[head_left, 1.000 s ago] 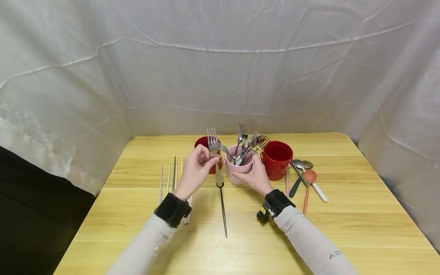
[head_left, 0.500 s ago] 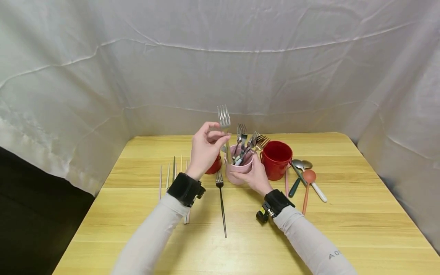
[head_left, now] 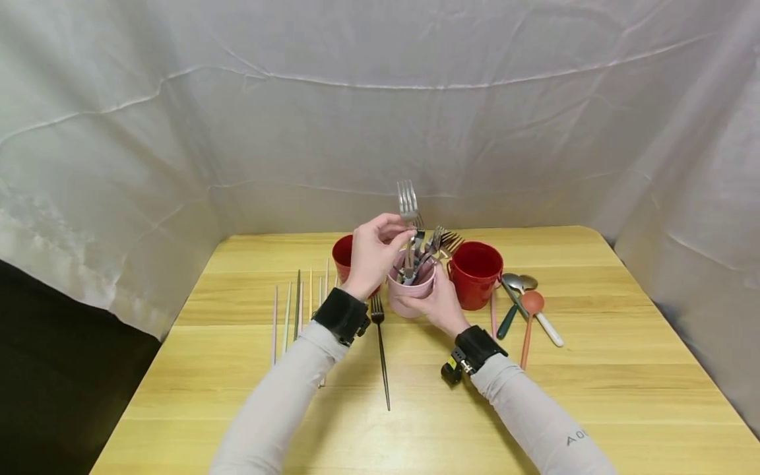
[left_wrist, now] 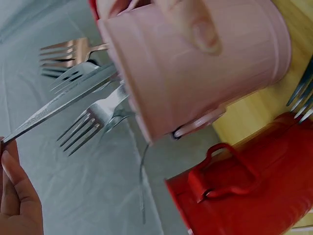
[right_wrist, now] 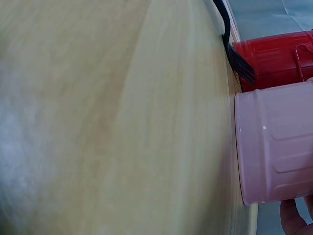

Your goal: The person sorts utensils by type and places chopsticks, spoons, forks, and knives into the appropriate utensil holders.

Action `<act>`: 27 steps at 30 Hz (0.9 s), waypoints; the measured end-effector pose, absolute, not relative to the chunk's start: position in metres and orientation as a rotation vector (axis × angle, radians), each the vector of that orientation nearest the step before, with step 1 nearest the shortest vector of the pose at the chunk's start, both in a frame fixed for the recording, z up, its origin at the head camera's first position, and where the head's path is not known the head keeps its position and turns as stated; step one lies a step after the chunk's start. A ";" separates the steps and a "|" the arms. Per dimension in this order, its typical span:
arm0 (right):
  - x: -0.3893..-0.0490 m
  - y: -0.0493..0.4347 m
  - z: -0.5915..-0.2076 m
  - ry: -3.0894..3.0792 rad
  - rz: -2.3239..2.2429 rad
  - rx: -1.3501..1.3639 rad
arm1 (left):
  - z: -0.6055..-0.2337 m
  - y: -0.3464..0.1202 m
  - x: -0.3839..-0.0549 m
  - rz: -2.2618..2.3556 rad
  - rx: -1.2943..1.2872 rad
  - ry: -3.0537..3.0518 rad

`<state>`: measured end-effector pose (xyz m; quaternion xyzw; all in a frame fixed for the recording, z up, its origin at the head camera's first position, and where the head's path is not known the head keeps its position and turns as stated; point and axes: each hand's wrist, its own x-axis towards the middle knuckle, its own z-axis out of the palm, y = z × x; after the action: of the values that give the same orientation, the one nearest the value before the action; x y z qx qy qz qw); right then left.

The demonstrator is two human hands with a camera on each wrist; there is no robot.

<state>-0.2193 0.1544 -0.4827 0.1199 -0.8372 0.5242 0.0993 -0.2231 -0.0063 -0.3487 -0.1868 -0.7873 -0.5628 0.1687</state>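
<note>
Fingers of the left hand (head_left: 374,256) are pinched together on a silver fork (head_left: 407,198), tines up, over the pink bucket (head_left: 405,304); its handle end appears to be inside the mouth, though depth is hard to judge. Fingers of the right hand (head_left: 439,305) are curled round the bucket, which stands on the bench (head_left: 594,409) holding further forks (head_left: 437,239). Red buckets (head_left: 475,284) flank it. Black fork (head_left: 382,349) lies in front, chopsticks (head_left: 297,303) left, spoons (head_left: 532,303) right.
</note>
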 end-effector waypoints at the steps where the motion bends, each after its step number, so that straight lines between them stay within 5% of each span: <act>1: -0.219 0.155 -0.483 -2.477 1.548 0.350 | -0.351 -0.006 -0.224 -1.557 -0.533 -2.296; 27: -0.216 0.155 -0.480 -2.455 1.612 0.353 | -0.401 -0.051 -0.197 -1.249 -0.470 -2.602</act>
<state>-0.2161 0.1549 -0.4801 0.1189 -0.8266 0.5425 0.0916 -0.1966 -0.0514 -0.4011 -0.1596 -0.8845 -0.4247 0.1083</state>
